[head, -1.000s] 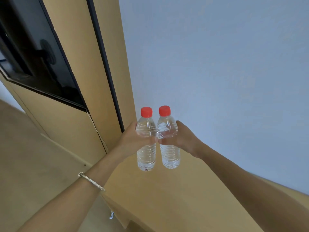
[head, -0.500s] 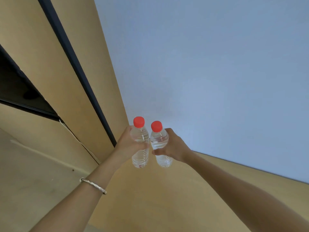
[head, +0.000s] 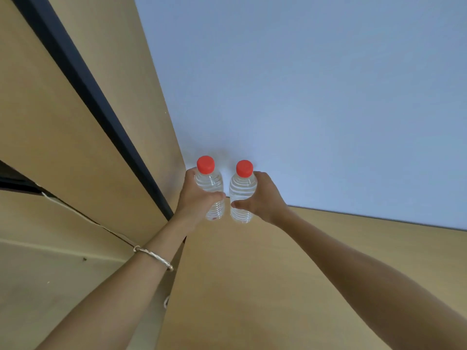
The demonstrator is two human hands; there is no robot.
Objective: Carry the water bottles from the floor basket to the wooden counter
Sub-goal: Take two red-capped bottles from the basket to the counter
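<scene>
Set-down step now: left hand wraps left bottle, right hand wraps right bottle. Both upright at frame centre, bases at wooden counter near its far edge (contact unclear). Next, I judge: lower level, loosen fingers, keep bottles apart.

both arms outstretched, fingers curled

The wooden counter is smooth and light brown. Its far edge meets a pale wall. The left water bottle and the right water bottle are upright at that far edge, side by side. I cannot tell if they touch the wood.
</scene>
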